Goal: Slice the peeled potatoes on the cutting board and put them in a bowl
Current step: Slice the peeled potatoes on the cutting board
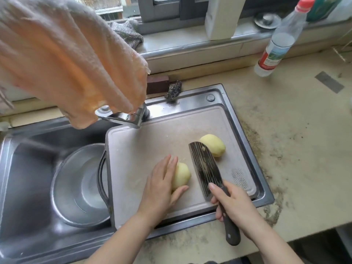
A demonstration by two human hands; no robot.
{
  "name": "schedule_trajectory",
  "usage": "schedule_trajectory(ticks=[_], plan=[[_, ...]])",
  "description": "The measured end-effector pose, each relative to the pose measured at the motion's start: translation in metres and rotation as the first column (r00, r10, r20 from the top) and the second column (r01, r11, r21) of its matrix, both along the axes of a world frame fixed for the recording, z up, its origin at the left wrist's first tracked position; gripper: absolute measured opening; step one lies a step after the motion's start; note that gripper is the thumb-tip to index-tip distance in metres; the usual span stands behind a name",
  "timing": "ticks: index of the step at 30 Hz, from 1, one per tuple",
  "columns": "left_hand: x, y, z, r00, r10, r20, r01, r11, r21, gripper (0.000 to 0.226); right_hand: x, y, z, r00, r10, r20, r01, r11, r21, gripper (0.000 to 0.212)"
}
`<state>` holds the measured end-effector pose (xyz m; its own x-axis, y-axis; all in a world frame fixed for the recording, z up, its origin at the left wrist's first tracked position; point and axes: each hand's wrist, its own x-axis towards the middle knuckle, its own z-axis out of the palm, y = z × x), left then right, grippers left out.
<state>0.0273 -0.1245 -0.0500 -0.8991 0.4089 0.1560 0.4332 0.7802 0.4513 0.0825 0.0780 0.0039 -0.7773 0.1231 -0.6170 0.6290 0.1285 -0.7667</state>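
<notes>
So the whole thing here comes down to how the knife (205, 168) sits relative to the near potato (182, 176): the blade is just to the right of it, running roughly parallel to the potato's long axis, which points from the near edge of the board (142, 149) toward the far edge, leaning a bit right. The left hand (163, 185) is right on that potato, fingers (167, 166) mostly straight and laid over its left side, thumb tucked against the near end, so it's steadying more than clamping. The right hand (234, 204) has its fingers wrapped tight around the knife handle, with the index finger riding up onto the blade. I can't tell if the blade is touching the board or just above it. No slices anywhere yet, so I'd say the first cut hasn't happened. My guess is the potato needs turning, or the blade does, so the cut goes across the long axis rather than along it. The second potato (213, 144) sits toward the far right corner of the board, partly behind the blade tip, well out of the way. Plenty of bare board in the middle and on the left to work in. The bowl (80, 187) is down in the sink (24, 168) just off the board's left edge, nearer the left hand, so slices can go straight over that edge. The tap (123, 117) overhangs the far left corner.
</notes>
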Motion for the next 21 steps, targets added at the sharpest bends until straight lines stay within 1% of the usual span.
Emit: schedule_trajectory(ticks=[3, 5, 7, 11, 14, 16, 18, 21], plan=[[0.001, -0.005, -0.01, 0.977, -0.04, -0.211, 0.058, 0.995, 0.079, 0.051, -0.002, -0.004, -0.002, 1.0, 0.005, 0.008, -0.005, 0.998, 0.055, 0.011], [0.002, -0.007, -0.017, 0.954, -0.1, -0.284, 0.13, 0.988, 0.087, 0.039, -0.002, -0.005, -0.002, 0.999, 0.027, 0.027, -0.029, 0.994, 0.103, 0.016], [0.002, -0.007, -0.021, 0.948, -0.12, -0.295, 0.152, 0.984, 0.088, 0.034, -0.004, -0.006, -0.001, 0.997, 0.061, 0.04, -0.066, 0.987, 0.148, 0.02], [0.001, -0.003, -0.023, 0.955, -0.098, -0.28, 0.137, 0.982, 0.126, 0.034, -0.012, -0.007, 0.005, 0.979, 0.202, 0.014, -0.2, 0.952, 0.233, 0.022], [0.003, -0.001, -0.025, 0.944, -0.124, -0.305, 0.181, 0.969, 0.168, 0.032, -0.019, -0.012, 0.01, 0.946, 0.324, 0.004, -0.311, 0.906, 0.287, 0.039], [0.002, -0.001, -0.027, 0.942, -0.139, -0.307, 0.201, 0.963, 0.18, 0.032, -0.022, -0.015, 0.011, 0.917, 0.399, 0.007, -0.376, 0.857, 0.352, 0.048], [0.001, -0.001, -0.029, 0.944, -0.14, -0.3, 0.198, 0.965, 0.173, 0.033, -0.024, -0.018, 0.013, 0.897, 0.442, 0.028, -0.414, 0.814, 0.407, 0.052], [0.001, -0.001, -0.03, 0.941, -0.14, -0.308, 0.191, 0.971, 0.142, 0.033, -0.028, -0.019, 0.015, 0.887, 0.457, 0.074, -0.441, 0.786, 0.432, 0.053]])
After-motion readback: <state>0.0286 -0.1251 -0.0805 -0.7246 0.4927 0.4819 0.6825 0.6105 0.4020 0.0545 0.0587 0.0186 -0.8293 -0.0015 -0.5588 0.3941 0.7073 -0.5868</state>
